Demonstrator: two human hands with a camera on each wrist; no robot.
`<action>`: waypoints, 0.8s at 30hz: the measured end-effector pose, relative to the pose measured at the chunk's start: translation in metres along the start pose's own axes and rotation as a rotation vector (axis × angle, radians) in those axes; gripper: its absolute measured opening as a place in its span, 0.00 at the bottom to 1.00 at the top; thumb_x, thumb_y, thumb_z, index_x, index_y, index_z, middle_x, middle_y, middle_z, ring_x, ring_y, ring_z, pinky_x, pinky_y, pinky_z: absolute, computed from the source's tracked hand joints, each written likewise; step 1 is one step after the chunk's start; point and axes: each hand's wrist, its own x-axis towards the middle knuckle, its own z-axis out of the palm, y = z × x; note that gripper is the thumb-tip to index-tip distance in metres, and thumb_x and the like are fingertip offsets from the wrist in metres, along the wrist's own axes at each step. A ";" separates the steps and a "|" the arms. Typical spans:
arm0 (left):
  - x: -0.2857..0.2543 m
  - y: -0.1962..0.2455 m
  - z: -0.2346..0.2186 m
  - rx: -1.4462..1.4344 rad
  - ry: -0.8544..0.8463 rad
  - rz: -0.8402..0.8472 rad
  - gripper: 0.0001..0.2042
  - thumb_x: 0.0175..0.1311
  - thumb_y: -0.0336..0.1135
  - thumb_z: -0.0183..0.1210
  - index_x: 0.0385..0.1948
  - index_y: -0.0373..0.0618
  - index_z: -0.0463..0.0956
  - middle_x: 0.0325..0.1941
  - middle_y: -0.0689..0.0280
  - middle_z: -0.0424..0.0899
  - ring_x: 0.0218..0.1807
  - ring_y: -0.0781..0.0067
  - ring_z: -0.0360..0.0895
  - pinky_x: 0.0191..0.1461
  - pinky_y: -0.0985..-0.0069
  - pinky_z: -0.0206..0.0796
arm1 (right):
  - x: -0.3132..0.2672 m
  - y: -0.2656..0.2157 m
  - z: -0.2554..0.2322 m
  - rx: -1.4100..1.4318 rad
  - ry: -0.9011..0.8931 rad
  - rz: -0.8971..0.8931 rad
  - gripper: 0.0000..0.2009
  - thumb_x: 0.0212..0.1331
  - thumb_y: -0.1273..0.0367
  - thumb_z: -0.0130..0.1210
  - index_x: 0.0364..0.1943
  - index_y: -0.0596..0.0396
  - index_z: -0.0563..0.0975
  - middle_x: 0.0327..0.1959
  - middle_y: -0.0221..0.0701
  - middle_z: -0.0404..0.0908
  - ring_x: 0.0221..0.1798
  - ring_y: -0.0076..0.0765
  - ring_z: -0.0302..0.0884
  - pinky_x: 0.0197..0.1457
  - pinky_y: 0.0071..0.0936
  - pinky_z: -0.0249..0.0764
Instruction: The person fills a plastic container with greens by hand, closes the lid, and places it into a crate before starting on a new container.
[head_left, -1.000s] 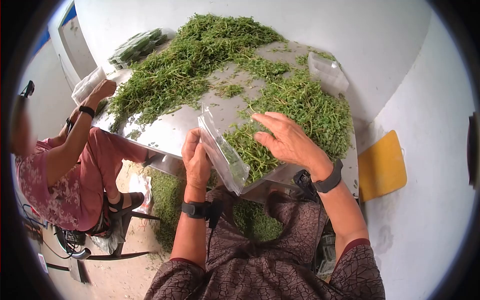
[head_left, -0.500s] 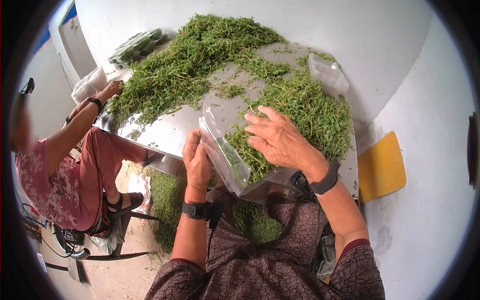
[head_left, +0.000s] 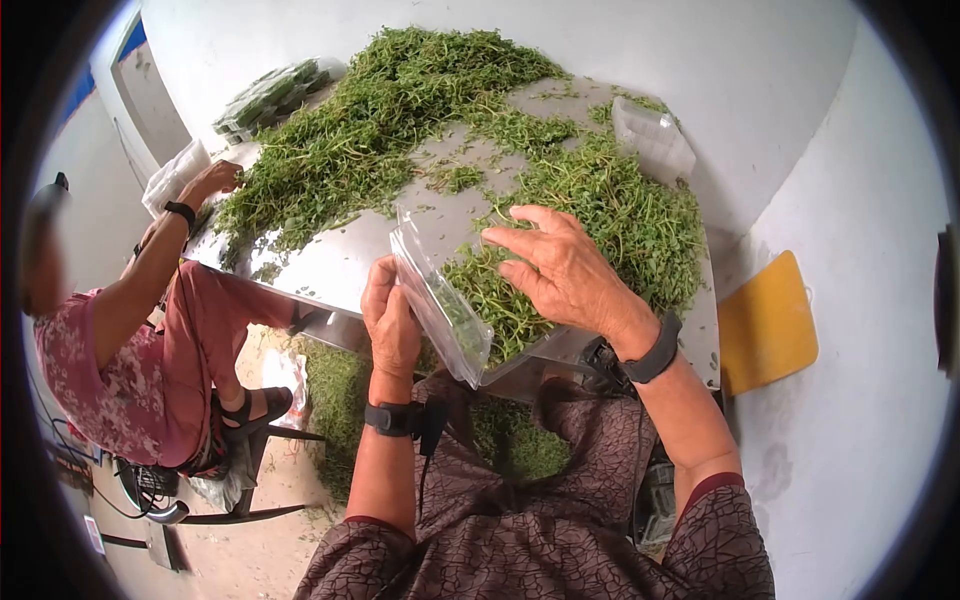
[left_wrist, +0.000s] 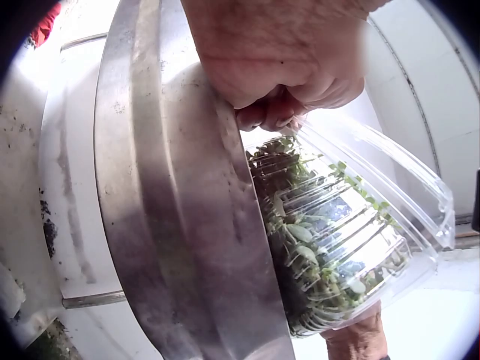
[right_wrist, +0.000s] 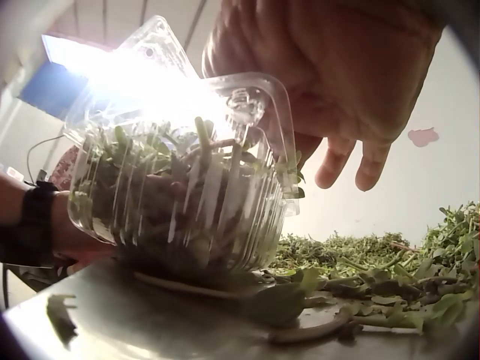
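A clear plastic clamshell box [right_wrist: 180, 217] full of leafy green sprigs [left_wrist: 300, 255] sits at the near table edge, its lid [head_left: 440, 300] raised on the left. My left hand [head_left: 393, 325] grips the box at its left side, with fingers curled at the lid edge. Over the right part of the box my right hand [head_left: 575, 275] hovers palm down, fingers loosely bent and apart. In the right wrist view two of its fingers [right_wrist: 335, 163] hang beyond the box rim, with nothing seen between them.
Loose greens [head_left: 620, 220] lie right of the box, and a larger heap [head_left: 400, 110] covers the back. Empty clear boxes [head_left: 655, 140] stand at the back right; filled packs [head_left: 275, 100] are stacked back left. Another person [head_left: 130, 350] sits at left, reaching into greens. A yellow board [head_left: 770, 325] leans right.
My right hand has shifted slightly left over the box, its fingers spreading. The left hand keeps its grip on the box. The other person's hand has reached out to the heap.
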 end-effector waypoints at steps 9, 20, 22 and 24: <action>-0.001 0.001 0.002 0.006 0.007 0.010 0.04 0.67 0.34 0.50 0.36 0.45 0.71 0.30 0.75 0.71 0.27 0.89 0.63 0.28 0.91 0.55 | -0.005 0.003 0.001 -0.006 -0.062 0.007 0.14 0.61 0.63 0.53 0.46 0.54 0.80 0.40 0.45 0.82 0.59 0.52 0.69 0.63 0.47 0.61; 0.001 -0.003 -0.002 0.054 0.030 0.003 0.04 0.65 0.32 0.49 0.37 0.46 0.71 0.30 0.76 0.70 0.25 0.90 0.62 0.27 0.91 0.54 | -0.022 0.044 -0.059 -0.241 -0.021 0.222 0.11 0.50 0.74 0.57 0.39 0.60 0.82 0.30 0.44 0.81 0.37 0.49 0.78 0.47 0.41 0.75; 0.001 -0.003 -0.003 0.048 0.036 -0.002 0.04 0.65 0.31 0.49 0.36 0.46 0.71 0.30 0.76 0.70 0.25 0.90 0.62 0.27 0.91 0.54 | -0.029 0.052 -0.059 -0.280 -0.003 0.245 0.08 0.44 0.75 0.58 0.30 0.64 0.80 0.26 0.49 0.77 0.31 0.55 0.75 0.43 0.45 0.74; 0.001 -0.005 -0.006 0.061 0.019 0.003 0.11 0.59 0.23 0.40 0.39 0.38 0.71 0.33 0.73 0.73 0.34 0.87 0.66 0.38 0.87 0.60 | -0.034 0.054 -0.057 -0.357 -0.007 0.231 0.06 0.42 0.75 0.58 0.25 0.64 0.77 0.23 0.49 0.76 0.30 0.55 0.74 0.41 0.47 0.72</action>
